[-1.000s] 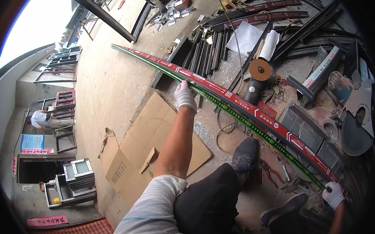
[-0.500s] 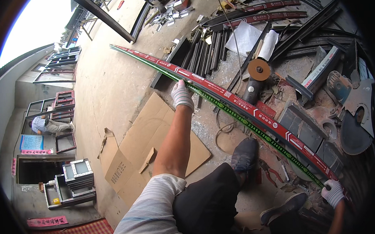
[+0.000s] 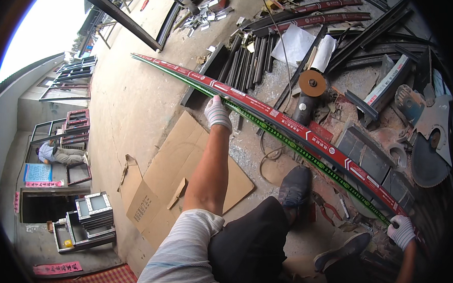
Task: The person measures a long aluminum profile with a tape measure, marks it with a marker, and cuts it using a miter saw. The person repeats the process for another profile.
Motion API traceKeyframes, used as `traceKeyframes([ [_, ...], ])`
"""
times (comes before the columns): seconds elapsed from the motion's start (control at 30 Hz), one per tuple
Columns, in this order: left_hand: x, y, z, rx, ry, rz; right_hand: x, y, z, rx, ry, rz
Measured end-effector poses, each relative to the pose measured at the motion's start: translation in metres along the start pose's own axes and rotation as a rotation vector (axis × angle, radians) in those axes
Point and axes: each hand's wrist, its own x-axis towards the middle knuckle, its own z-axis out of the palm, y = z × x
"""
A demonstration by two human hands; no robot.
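Note:
A long metal profile (image 3: pixel 257 106) covered in red protective film runs slantwise from the upper left to the lower right. Along its near edge lies the stretched green blade of a tape measure (image 3: pixel 308 158). My left hand (image 3: pixel 217 113), in a striped white glove, is closed on the profile's upper stretch, with the blade at its fingers. Toward the lower right end, my gloved right hand (image 3: pixel 403 233) grips the blade against the profile. The fingertips under the profile are partly hidden.
An angle grinder (image 3: pixel 305 101) with a brown disc lies beyond the profile. A cut-off saw (image 3: pixel 429 153), dark bars (image 3: pixel 248 64) and scrap crowd the right side. Flattened cardboard (image 3: pixel 172 169) and red pliers (image 3: pixel 326 210) are near my feet. Another person (image 3: pixel 60 153) bends among frames at left.
My left hand has shifted very slightly left, and the profile's far end with it. The right hand keeps its place. The person at left has moved a little.

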Motion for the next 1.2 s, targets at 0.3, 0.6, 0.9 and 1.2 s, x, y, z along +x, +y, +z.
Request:
traceKeyframes([
  [0.3,0.001,0.0,0.002,0.029,0.021,0.007,0.006,-0.024,-0.014,0.028,-0.082,0.086],
  [0.6,0.012,0.002,-0.01,0.039,0.047,0.014,0.01,-0.033,-0.01,0.018,-0.084,0.066],
  [0.9,0.041,-0.028,-0.016,0.079,0.022,-0.037,0.011,-0.048,-0.024,0.031,-0.1,0.081],
  [1.2,0.003,0.0,-0.015,1.012,0.032,0.469,0.032,-0.07,-0.052,0.096,-0.259,0.297],
])
